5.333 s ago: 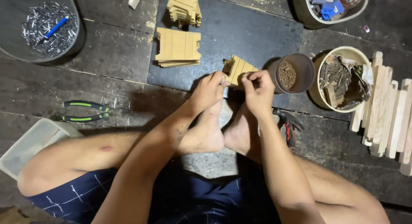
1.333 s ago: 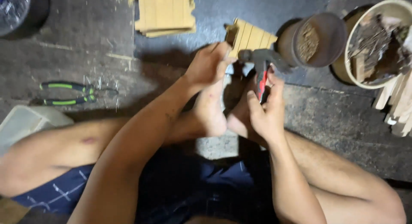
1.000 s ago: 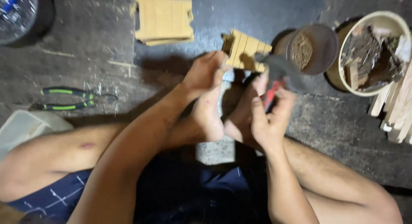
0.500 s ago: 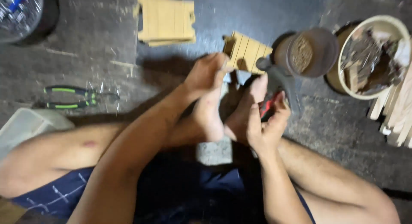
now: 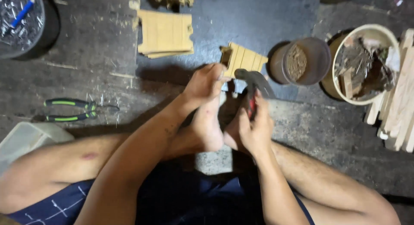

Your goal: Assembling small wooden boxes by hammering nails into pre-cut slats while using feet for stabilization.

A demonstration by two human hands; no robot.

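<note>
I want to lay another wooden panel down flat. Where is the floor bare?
Bare dark floor lies between the flat wooden panel and the brown cup, above the slatted piece. Another patch lies between the pliers and the dark tub. It is crowded by the cream bowl and sticks.

Left hand (image 5: 206, 80) steadying slatted wooden piece (image 5: 242, 59); right hand (image 5: 256, 128) gripping hammer (image 5: 254, 80)

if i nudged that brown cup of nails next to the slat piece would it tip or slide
The brown cup looks wide and squat, so it would probably slide rather than tip. Its fill of what look like small nails likely makes it heavy for its size. The rough floor may resist sliding.
</note>
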